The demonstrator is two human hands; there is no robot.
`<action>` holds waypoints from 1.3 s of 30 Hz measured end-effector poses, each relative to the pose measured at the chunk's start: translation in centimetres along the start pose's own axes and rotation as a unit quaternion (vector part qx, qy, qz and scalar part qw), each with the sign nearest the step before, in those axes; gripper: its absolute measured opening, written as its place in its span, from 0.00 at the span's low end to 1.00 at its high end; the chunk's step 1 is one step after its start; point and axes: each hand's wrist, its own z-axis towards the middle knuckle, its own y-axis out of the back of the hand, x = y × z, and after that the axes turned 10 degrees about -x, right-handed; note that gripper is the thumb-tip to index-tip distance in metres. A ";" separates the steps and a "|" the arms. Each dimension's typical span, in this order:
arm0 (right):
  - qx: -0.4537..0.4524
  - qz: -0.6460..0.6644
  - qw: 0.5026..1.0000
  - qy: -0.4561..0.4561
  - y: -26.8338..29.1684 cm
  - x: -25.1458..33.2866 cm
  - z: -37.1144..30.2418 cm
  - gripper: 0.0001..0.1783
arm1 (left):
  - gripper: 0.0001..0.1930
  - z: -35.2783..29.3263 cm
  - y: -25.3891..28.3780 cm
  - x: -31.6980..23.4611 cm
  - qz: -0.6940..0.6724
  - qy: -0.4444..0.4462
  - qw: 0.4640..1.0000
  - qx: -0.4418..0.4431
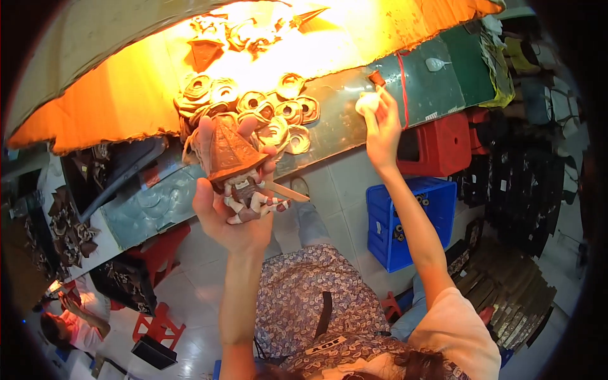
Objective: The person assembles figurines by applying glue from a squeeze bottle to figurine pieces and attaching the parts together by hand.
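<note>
Above the tiled floor point(345, 183), the left hand point(242, 229) cradles the hatted figurine point(238, 166), probably light, stiff and fragile-limbed, best held by its broad hat point(233, 149), while farther off the right hand point(384, 132) pinches a pale round piece point(367, 103) over the green bench point(335, 136).

A head-worn fisheye looked steeply downward from close above. It took in the bench point(339, 117) and tiled floor point(347, 185).
</note>
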 end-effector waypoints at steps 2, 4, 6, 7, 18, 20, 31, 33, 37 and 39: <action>-0.003 -0.103 0.994 0.038 -1.0 -0.2 0.7 0.22 | 0.34 0.3 -0.1 0.3 -0.004 0.009 1.000 0.007; -0.028 -0.056 0.996 0.068 -0.8 -0.3 0.1 0.24 | 0.34 0.4 -0.6 0.8 -0.023 0.024 0.999 0.013; -0.091 -0.062 0.986 0.126 -1.1 2.6 -1.7 0.29 | 0.34 0.4 -0.4 0.8 -0.011 0.026 1.000 0.003; -0.086 -0.092 0.983 0.135 -0.5 5.3 -3.2 0.28 | 0.34 0.6 -0.5 0.9 -0.014 0.035 0.999 0.004; 0.131 -0.043 0.976 0.169 -1.9 16.7 -8.8 0.28 | 0.31 0.1 -1.6 1.7 0.010 0.042 0.998 -0.039; 0.115 -0.034 0.979 0.166 -2.2 16.7 -9.2 0.24 | 0.31 -0.4 -2.0 1.9 0.026 0.042 0.994 -0.097; 0.110 -0.021 0.980 0.164 -2.6 16.4 -10.1 0.20 | 0.30 -0.9 -1.7 2.4 0.057 0.015 0.990 -0.125; 0.113 -0.015 0.980 0.161 -2.7 16.2 -10.2 0.20 | 0.30 -0.9 -1.6 2.3 0.058 0.015 0.990 -0.125; 0.126 0.027 0.985 0.119 -2.7 15.8 -10.4 0.21 | 0.30 -0.8 -1.3 2.2 0.062 0.018 0.992 -0.107; 0.132 0.037 0.985 0.105 -2.8 15.7 -10.6 0.21 | 0.30 -0.8 -1.4 2.0 0.065 0.020 0.993 -0.094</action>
